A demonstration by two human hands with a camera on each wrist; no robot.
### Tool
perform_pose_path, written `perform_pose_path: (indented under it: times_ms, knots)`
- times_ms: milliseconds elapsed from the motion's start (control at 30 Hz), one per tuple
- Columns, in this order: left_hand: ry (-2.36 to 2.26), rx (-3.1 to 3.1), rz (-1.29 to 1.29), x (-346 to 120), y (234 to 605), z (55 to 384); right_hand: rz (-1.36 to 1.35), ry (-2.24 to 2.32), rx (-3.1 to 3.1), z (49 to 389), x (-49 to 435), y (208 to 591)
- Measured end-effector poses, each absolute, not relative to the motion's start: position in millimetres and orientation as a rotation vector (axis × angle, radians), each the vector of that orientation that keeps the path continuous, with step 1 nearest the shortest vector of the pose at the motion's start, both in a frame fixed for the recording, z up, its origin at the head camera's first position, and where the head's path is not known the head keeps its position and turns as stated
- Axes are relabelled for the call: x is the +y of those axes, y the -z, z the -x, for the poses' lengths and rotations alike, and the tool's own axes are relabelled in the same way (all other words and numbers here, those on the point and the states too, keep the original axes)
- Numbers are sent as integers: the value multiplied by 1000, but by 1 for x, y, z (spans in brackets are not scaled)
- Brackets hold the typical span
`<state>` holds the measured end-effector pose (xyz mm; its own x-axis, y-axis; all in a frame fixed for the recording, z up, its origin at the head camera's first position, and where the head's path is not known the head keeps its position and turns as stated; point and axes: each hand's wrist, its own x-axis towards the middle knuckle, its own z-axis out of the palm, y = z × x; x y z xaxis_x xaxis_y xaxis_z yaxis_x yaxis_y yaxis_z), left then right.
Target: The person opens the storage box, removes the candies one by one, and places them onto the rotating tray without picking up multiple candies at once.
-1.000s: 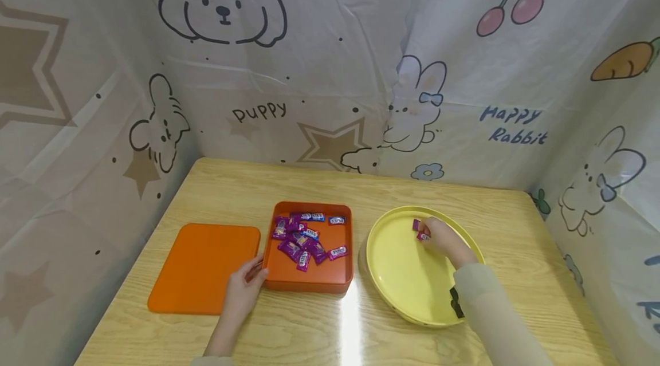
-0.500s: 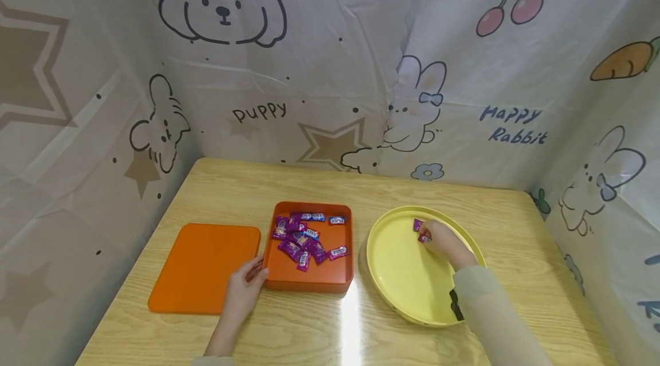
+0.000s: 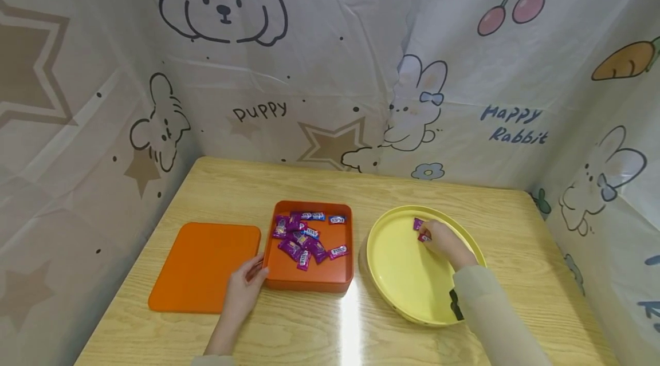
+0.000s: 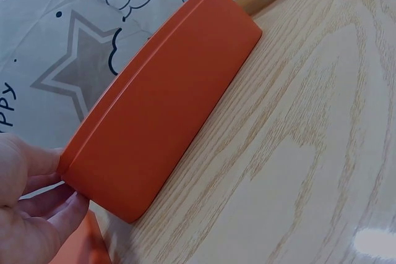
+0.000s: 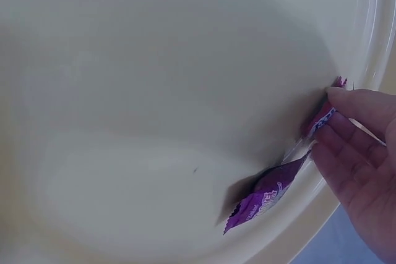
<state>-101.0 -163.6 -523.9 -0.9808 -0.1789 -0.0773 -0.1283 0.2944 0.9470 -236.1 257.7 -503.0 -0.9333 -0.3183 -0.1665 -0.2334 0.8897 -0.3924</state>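
My left hand (image 3: 243, 291) holds the near left corner of an open orange box (image 3: 309, 284), with fingers and thumb on its walls, as the left wrist view (image 4: 37, 196) shows. Several purple, pink and blue wrapped candies (image 3: 291, 250) lie inside the box. Over a round yellow tray (image 3: 402, 274), my right hand (image 3: 443, 243) pinches a red-pink wrapped candy (image 5: 320, 117) between thumb and fingers, close to the far rim. A purple wrapped candy (image 5: 263, 197) lies on the tray beside it, near the fingertips.
An orange lid (image 3: 203, 268) lies flat on the wooden table (image 3: 247, 188) left of the box. A black piece (image 3: 456, 304) shows at the tray's right side, partly behind the right sleeve. Patterned cloth (image 3: 330, 68) hangs around the back and sides.
Over the last second the right hand shifts very slightly right with the red-pink candy. The left hand and the box stay in place.
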Motion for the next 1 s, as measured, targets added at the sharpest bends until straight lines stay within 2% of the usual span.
perform_pose_path:
  times_ms: [433,1000]
  knots:
    - [1802,-2496,-296,-164,526,102,496,568,2937,240,238,483]
    - [1799,-2498,-265,-163,520,99,802,475,2902,247,161,451]
